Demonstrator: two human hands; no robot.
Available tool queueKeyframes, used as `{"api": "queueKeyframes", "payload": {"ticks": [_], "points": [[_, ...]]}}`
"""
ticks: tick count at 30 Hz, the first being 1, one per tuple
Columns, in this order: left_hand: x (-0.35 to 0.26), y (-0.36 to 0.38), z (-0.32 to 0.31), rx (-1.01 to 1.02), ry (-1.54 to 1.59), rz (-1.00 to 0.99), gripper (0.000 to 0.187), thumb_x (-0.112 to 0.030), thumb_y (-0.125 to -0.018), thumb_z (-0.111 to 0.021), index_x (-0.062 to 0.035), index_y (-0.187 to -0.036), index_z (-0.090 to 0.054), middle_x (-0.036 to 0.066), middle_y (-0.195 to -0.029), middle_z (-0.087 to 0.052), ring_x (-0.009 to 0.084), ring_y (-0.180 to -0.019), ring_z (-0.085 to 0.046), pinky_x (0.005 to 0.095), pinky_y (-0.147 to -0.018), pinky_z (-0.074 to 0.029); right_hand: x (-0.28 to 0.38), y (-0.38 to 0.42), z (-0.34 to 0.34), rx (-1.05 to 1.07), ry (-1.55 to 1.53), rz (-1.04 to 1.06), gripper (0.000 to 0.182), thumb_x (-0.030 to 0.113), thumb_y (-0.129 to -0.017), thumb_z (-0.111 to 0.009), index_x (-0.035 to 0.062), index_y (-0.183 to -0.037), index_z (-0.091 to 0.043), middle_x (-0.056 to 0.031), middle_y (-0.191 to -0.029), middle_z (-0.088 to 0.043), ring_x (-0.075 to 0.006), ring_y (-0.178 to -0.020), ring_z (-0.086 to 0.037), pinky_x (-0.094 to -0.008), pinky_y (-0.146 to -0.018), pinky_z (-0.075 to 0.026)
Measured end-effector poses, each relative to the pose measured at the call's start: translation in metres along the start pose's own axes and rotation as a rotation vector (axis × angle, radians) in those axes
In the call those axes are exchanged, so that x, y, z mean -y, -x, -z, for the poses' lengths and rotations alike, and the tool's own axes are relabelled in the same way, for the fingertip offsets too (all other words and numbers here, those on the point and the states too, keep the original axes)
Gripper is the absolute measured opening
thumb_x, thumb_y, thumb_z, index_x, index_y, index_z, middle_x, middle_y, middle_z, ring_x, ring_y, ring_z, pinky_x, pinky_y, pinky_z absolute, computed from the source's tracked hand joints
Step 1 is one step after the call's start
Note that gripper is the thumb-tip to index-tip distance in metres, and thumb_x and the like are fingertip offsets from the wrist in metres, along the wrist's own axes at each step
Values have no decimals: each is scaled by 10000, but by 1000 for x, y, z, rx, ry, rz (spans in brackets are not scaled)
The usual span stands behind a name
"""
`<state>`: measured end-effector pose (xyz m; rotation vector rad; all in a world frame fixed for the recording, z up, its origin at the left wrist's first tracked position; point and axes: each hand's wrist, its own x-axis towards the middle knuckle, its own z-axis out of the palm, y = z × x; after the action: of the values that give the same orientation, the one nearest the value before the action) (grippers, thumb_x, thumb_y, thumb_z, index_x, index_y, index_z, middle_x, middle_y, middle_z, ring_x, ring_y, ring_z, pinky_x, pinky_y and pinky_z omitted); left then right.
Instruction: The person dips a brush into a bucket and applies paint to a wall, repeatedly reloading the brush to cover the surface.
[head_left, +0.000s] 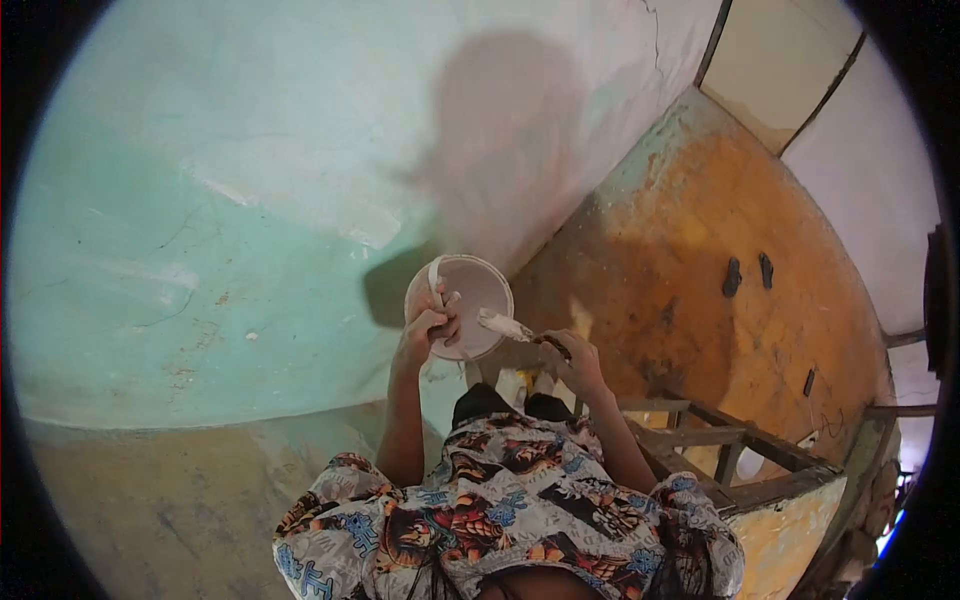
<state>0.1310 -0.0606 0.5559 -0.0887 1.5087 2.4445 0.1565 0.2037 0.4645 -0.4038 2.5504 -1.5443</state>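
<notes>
A round white bucket [484, 285] with pale contents is held up in front of my body. My left hand [436, 322] grips the bucket at its left rim, fingers curled by the white handle. On the right, my right hand [574, 362] is closed round the dark handle of a brush [507, 325]. The brush's whitish end lies over the inside of the bucket, near its right rim. Whether it touches the contents cannot be made out.
A green and white wall [280, 230] with cracks and pale patches rises ahead. At the right is an orange-brown floor [690, 290] with dark sandals [733, 277]. A wooden frame [715, 435] stands near my right arm.
</notes>
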Motion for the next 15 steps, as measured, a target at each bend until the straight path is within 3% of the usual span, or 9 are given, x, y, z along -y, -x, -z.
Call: {"api": "queueKeyframes", "payload": {"ticks": [7, 15], "points": [[17, -1, 6, -80, -20, 103, 375, -173, -668, -498, -106, -1004, -347, -28, -681, -310, 78, -478, -310, 251, -420, -295, -14, 20, -9, 176, -183, -221, 254, 117, -854, -602, 22, -1082, -544, -153, -962, -638, -263, -885, -627, -340, -774, -485], [26, -11, 4, -33, -56, 213, 359, -193, -675, -521, -110, -976, -343, -21, -691, -320, 81, -496, -329, 245, -433, -291, -16, 28, 8, 44, -471, -275, 261, 55, -853, -594, -7, -1094, -514, -134, -933, -639, -180, -863, -622, -304, -778, -482]]}}
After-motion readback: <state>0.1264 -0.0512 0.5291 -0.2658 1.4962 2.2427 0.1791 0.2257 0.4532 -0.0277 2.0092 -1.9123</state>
